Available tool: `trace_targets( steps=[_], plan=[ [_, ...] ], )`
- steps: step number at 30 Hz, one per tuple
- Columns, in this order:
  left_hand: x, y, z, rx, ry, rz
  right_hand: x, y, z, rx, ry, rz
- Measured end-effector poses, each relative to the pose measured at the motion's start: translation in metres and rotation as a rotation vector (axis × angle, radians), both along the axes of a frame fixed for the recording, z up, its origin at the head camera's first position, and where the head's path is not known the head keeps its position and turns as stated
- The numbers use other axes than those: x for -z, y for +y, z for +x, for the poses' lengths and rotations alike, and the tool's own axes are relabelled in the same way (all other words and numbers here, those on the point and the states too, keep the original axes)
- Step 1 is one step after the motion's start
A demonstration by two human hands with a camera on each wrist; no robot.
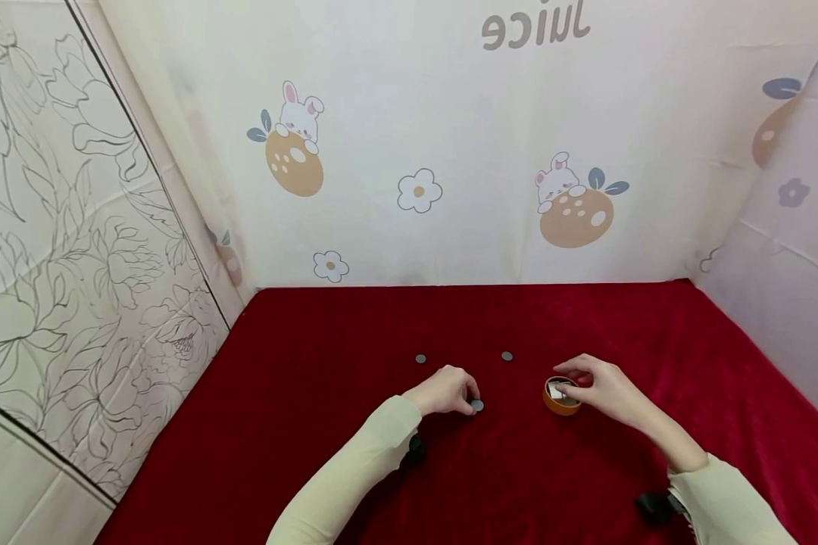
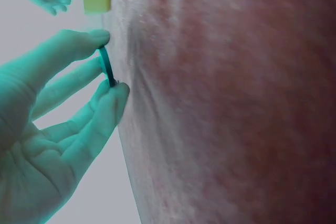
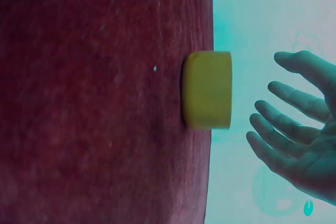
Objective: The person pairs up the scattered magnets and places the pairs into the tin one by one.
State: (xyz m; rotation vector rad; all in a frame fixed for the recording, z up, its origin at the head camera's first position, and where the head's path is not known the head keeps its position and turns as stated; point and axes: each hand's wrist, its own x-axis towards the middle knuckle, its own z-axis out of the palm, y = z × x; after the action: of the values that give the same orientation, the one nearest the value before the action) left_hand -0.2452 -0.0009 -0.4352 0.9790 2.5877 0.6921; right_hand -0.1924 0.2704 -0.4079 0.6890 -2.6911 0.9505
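Observation:
My left hand [image 1: 450, 390] pinches a thin grey disc [image 1: 477, 406] by its edges, between thumb and fingertips. In the left wrist view the disc [image 2: 107, 66] is seen edge-on, close to the cloth. Farther right, a small round orange-yellow container [image 1: 561, 407] stands upright, with something white [image 1: 557, 390] inside that I cannot identify. Over it hovers my right hand [image 1: 603, 386], fingers spread; the right wrist view shows a gap between these fingers and the container [image 3: 207, 90]. Two more grey discs lie behind the hands, one at the left [image 1: 420, 359] and one at the right [image 1: 507, 356].
A dark red velvety cloth [image 1: 313, 363] covers the table. Behind it hangs a pale curtain [image 1: 477, 136] with rabbits and flowers. Similar fabric [image 1: 784, 227] closes off the right side, and a flower-patterned panel [image 1: 68, 227] the left.

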Motion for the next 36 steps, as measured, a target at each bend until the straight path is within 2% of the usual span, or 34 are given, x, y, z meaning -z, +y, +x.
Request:
trace_targets(
  steps=[4,14,21,29,36],
  plan=[
    [-0.004,0.003,0.000,0.024,-0.001,0.053,0.002,0.007,0.001,0.004,-0.005,0.022],
    [-0.007,0.017,0.001,0.070,0.000,0.130,0.009,0.021,-0.003,0.034,-0.136,0.037],
    [-0.008,0.027,0.000,0.078,0.006,0.167,0.011,0.025,-0.006,-0.022,-0.227,0.005],
    [-0.006,0.039,-0.001,0.040,-0.038,0.213,0.016,0.027,-0.010,-0.081,-0.276,-0.009],
    [-0.006,0.052,-0.002,0.039,-0.026,0.222,0.016,0.025,-0.011,-0.130,-0.310,-0.034]
  ],
)
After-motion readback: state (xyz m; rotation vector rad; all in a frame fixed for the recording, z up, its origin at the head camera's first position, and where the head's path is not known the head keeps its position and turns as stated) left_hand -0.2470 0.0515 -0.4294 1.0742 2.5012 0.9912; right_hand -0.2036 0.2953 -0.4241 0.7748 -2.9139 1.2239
